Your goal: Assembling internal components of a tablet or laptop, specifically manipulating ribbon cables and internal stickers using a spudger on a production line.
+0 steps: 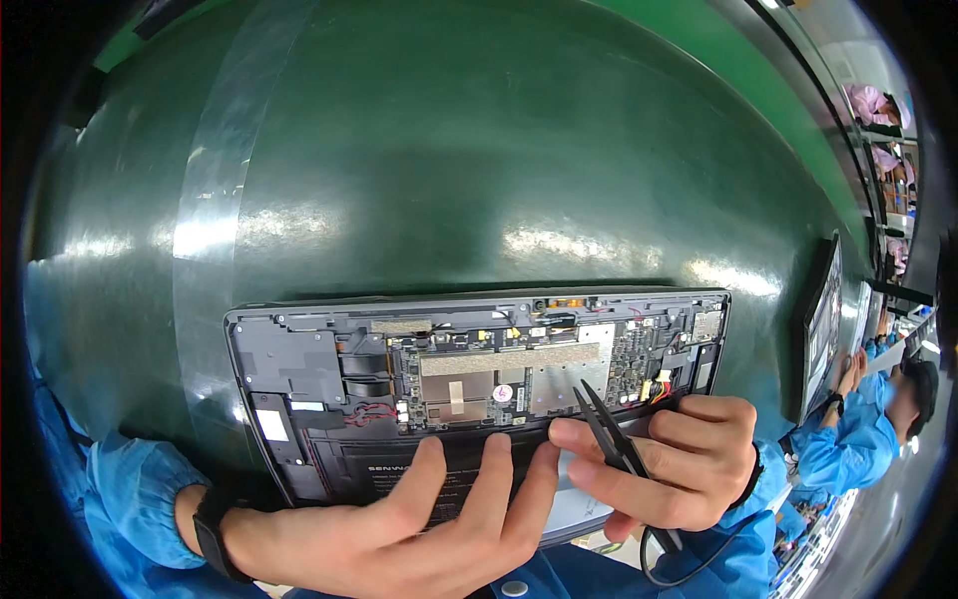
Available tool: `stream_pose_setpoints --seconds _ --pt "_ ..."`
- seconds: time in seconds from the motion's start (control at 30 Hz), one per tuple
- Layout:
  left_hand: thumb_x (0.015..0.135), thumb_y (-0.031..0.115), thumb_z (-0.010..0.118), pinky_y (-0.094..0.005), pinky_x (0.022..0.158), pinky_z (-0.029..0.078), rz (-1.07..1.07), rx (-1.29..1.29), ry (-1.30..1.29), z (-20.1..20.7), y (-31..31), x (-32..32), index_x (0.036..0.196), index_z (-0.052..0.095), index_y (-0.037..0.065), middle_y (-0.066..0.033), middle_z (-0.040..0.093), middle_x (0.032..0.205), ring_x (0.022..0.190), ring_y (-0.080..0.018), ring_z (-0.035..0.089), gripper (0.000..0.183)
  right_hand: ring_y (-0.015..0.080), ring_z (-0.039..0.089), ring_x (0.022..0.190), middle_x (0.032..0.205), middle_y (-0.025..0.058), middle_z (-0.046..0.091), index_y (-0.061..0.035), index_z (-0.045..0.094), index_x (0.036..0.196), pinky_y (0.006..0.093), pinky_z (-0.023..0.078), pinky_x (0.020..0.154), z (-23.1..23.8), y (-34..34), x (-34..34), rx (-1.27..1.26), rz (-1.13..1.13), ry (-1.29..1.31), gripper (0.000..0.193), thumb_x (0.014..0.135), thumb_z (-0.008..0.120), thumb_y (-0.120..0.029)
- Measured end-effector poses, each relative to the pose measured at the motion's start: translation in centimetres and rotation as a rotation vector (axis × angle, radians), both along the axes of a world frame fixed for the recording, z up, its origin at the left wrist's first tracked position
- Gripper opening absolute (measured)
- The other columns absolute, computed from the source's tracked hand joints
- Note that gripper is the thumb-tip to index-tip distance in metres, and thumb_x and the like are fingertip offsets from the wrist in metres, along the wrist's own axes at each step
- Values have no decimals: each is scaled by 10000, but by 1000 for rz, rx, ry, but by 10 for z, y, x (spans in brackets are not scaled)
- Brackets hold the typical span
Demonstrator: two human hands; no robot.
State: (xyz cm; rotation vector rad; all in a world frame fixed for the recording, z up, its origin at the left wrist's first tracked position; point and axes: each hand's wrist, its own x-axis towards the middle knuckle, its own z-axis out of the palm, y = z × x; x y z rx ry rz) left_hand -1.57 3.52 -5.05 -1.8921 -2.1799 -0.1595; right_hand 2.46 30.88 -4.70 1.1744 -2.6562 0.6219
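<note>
An opened tablet-like device [289,359] lies before me with its insides showing. Across its upper middle runs a circuit board [514,384] with metal shields and a small round white sticker. Below the board is a black battery [354,464], partly covered by my left hand [399,529]. The fingers of that hand are spread, their tips near the board's lower edge. My right hand [689,469] grips dark tweezers [614,439], whose points are slightly apart over the board's right shield. To their right sit coloured wires [661,387] with a pale connector.
A green work surface [449,150] stretches beyond the device, with a strip of clear tape [215,190] at left. Another dark device [820,319] stands tilted at right. Beside it a co-worker in a blue sleeve [848,449] is at work. A black cord [664,582] hangs by my right wrist.
</note>
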Motion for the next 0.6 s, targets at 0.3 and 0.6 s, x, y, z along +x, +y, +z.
stream_pose_setpoints --seconds 0.3,0.6 --pt "991 446 455 -391 944 472 36 -77 -22 5 -2 4 1155 714 206 -21 688 1296 1103 -199 605 389 150 623 468 680 113 711 24 662 1172 254 514 453 21 15 7 -466 -175 -538 696 959 576 -634" --pt "956 464 489 -391 932 478 25 -37 0 0 -10 4 1137 729 204 -18 697 1298 1094 -197 610 398 225 688 654 850 111 728 -47 760 1172 333 533 576 33 14 3 -352 -339 -775 403 781 834 -111"
